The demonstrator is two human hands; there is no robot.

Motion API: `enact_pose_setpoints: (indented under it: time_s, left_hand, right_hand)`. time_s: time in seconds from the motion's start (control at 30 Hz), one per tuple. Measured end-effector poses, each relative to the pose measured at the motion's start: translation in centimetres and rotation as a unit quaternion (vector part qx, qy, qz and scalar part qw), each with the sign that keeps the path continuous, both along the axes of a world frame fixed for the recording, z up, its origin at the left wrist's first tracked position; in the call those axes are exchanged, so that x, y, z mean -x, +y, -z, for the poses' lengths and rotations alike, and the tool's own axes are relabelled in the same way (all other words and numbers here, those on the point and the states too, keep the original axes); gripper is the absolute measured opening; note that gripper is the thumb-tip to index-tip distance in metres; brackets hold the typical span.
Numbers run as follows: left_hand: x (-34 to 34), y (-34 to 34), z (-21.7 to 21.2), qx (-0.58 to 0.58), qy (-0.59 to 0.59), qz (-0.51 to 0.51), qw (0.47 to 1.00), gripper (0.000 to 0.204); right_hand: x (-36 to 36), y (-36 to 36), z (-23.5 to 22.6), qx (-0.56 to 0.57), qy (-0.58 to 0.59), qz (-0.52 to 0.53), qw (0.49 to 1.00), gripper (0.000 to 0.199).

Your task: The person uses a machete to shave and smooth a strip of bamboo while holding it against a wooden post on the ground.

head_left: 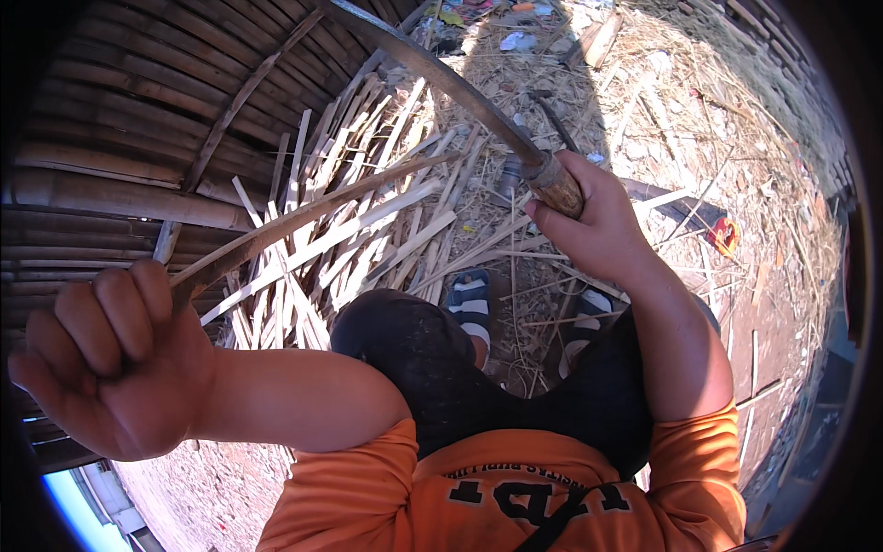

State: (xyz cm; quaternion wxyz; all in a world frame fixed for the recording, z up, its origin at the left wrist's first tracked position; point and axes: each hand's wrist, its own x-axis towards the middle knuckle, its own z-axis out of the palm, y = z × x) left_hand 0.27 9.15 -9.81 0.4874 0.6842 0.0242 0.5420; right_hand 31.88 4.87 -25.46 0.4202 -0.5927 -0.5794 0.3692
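At the left, my left hand [115, 359] is closed around one end of a long brown bamboo strip [317, 204]. The strip slants up to the right, and its far end reaches over the pile. My right hand [598, 221] grips a machete by its round wooden handle [558, 187]. The machete's long, slightly curved blade [441, 78] points up and to the left, with its tip cut off by the top of the picture. Blade and strip are apart. Split pale strips [368, 216] lie heaped on the ground beyond my knees.
A slatted bamboo wall [120, 120] rises close on the left. Straw and scraps [671, 101] cover the ground ahead and right. A red-orange object [726, 236] lies at the right. My feet in striped sandals [471, 304] stand between the knees. A brick wall [800, 74] borders the far right.
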Motion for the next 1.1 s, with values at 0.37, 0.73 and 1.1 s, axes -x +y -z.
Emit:
enact_pose_setpoints:
  time_s: [0.37, 0.73, 1.1]
  left_hand:
    - [0.8, 3.5, 1.7, 0.032, -0.064, -0.060, 0.996, 0.048]
    - [-0.5, 3.8, 2.2, 0.032, -0.109, -0.158, 0.981, 0.047]
    - [1.9, 4.8, 2.9, 0.010, -0.045, 0.029, 0.999, 0.040]
  right_hand:
    - [6.0, 0.0, -0.6, -0.074, 0.066, -0.007, 0.995, 0.028]
    - [6.3, 0.9, 3.0, 0.023, -0.108, -0.093, 0.990, 0.032]
    - [5.4, 3.8, 8.7, 0.081, -0.204, -0.029, 0.975, 0.031]
